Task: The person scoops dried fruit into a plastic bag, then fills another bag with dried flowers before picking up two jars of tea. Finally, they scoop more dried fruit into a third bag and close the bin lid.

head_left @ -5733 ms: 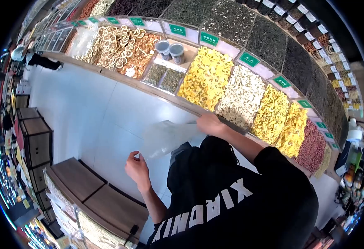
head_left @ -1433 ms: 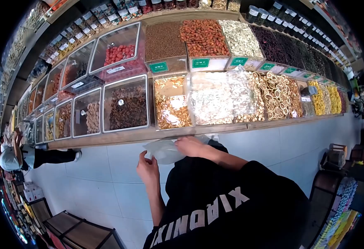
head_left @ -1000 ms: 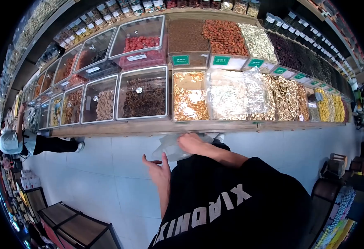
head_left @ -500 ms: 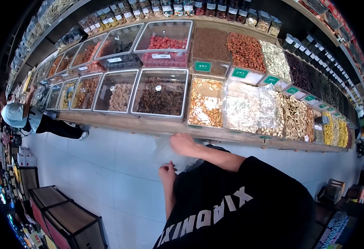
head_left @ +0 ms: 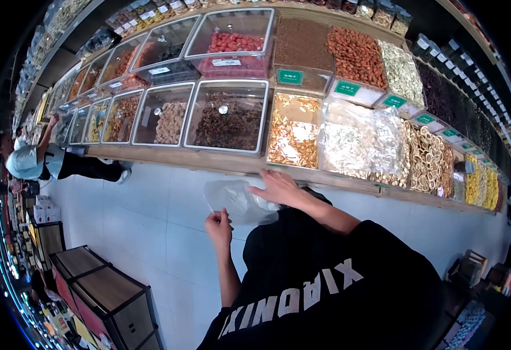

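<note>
A clear plastic bag (head_left: 235, 198) hangs in front of my body, below the edge of the display counter. My left hand (head_left: 219, 226) is closed, pinching the bag's near left edge between thumb and fingers. At the bag's right side is my right hand (head_left: 276, 188), its fingers stretched out and apart, with the thumb over the film. Whether the right palm presses on the bag cannot be made out. The bag's mouth looks spread, and its film is see-through with the floor showing behind.
Lidded clear bins (head_left: 226, 116) of dried goods line the counter (head_left: 174, 166). To the right, a bin of orange-brown flakes (head_left: 293, 137) stands beside clear plastic bags (head_left: 357, 134) lying on goods. A person (head_left: 37, 160) stands at far left. A wooden-topped stand (head_left: 109, 291) is at lower left.
My right hand has opened from a closed grip, its fingers now stretched out. The bag is spread wider and shows more clearly. The camera view has shifted slightly.
</note>
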A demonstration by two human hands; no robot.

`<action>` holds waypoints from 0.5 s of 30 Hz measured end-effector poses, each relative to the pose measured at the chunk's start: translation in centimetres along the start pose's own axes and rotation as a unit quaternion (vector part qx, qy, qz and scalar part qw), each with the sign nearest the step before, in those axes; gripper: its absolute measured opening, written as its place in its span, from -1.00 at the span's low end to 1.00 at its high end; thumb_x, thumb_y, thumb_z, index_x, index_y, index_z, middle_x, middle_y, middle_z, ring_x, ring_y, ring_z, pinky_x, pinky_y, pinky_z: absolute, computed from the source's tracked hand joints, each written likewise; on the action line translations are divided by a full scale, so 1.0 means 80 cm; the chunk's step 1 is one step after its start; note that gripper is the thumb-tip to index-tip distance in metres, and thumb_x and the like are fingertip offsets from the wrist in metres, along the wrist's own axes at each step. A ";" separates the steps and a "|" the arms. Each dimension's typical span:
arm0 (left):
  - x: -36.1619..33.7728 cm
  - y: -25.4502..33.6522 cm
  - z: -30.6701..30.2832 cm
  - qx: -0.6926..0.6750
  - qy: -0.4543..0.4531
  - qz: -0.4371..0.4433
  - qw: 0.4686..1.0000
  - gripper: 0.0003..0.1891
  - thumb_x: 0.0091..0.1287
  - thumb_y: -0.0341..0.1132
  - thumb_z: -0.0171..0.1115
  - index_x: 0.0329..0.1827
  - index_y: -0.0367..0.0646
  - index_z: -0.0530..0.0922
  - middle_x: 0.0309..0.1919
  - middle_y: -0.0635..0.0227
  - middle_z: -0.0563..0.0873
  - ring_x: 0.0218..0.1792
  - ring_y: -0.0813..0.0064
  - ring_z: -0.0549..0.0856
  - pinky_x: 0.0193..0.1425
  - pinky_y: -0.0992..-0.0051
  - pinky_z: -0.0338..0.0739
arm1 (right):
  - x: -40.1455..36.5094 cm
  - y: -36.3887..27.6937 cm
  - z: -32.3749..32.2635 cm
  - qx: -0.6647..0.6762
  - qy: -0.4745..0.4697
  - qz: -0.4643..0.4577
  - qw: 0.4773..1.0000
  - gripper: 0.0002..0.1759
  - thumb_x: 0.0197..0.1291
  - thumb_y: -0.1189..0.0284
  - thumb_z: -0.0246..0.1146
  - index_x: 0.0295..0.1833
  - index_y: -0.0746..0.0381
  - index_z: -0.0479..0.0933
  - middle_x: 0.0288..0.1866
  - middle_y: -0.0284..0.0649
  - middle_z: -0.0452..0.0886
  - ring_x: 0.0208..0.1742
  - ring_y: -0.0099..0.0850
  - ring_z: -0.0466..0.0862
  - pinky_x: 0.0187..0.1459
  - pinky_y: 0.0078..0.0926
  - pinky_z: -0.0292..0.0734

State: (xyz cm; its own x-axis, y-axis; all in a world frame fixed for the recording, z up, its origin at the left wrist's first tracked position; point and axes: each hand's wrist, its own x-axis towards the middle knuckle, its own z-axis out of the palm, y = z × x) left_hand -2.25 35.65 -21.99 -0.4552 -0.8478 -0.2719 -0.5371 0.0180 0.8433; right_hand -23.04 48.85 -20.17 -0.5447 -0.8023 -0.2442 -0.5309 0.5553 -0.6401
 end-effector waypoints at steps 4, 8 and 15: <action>0.022 0.006 0.009 0.029 -0.003 0.005 1.000 -0.66 0.44 -0.29 0.28 -0.51 -0.30 0.53 -0.66 0.30 0.62 -0.72 0.57 0.55 -0.64 0.51 0.41 | -0.028 0.057 0.002 0.016 -0.068 0.058 0.996 -0.31 0.31 0.03 0.23 0.17 0.50 0.48 0.05 0.27 0.63 0.11 0.15 0.64 0.16 -0.04 0.54; 0.043 0.041 0.029 0.078 -0.016 0.022 0.997 -0.64 0.42 -0.28 0.29 -0.54 -0.30 0.51 -0.68 0.28 0.63 -0.72 0.54 0.58 -0.58 0.45 0.44 | -0.054 0.105 0.000 0.007 -0.058 0.055 0.997 -0.39 0.33 0.05 0.22 0.09 0.46 0.52 0.00 0.22 0.66 0.06 0.15 0.65 0.12 -0.01 0.54; 0.065 0.086 0.077 0.108 -0.052 0.040 0.992 -0.62 0.42 -0.25 0.29 -0.53 -0.31 0.51 -0.68 0.25 0.64 -0.72 0.52 0.59 -0.56 0.43 0.46 | -0.058 0.138 -0.058 0.032 -0.020 0.105 0.994 -0.51 0.34 0.12 0.25 -0.02 0.42 0.55 -0.12 0.17 0.69 0.02 0.11 0.67 0.06 -0.02 0.54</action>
State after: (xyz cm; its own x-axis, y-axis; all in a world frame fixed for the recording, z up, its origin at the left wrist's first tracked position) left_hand -12.70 34.63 -20.49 -0.5677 -0.7801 -0.2629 -0.6298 0.2059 0.7489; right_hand -29.37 59.69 -22.70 -0.6127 -0.6784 -0.4054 -0.3644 0.6977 -0.6168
